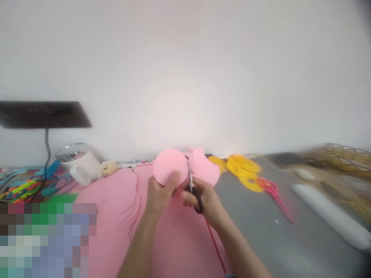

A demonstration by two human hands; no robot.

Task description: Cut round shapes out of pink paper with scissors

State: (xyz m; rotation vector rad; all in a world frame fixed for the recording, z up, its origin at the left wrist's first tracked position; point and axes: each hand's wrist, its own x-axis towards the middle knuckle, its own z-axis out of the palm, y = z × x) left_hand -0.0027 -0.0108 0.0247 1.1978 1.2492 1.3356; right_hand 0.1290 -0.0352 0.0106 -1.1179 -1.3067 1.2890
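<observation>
Near the middle of the view, my left hand (162, 193) grips a round pink paper disc (169, 164), its thumb pressed over the front. My right hand (204, 195) has its fingers through the loops of black-handled scissors (190, 181), whose blades point up along the disc's right edge. A curved pink offcut (207, 168) hangs behind the blades on the right. Whether it is still joined to the disc, I cannot tell. Under my forearms lie large pink sheets (176, 243). Overlapping cut pink pieces (116, 193) are piled to the left.
Yellow ring-shaped pieces (243, 170) and pink scissors (275, 199) lie on the grey table (246, 231) to the right, with a long white object (330, 216) beyond. At left are a white mug (84, 166), colourful braided bundles (26, 185) and a dark screen (43, 114).
</observation>
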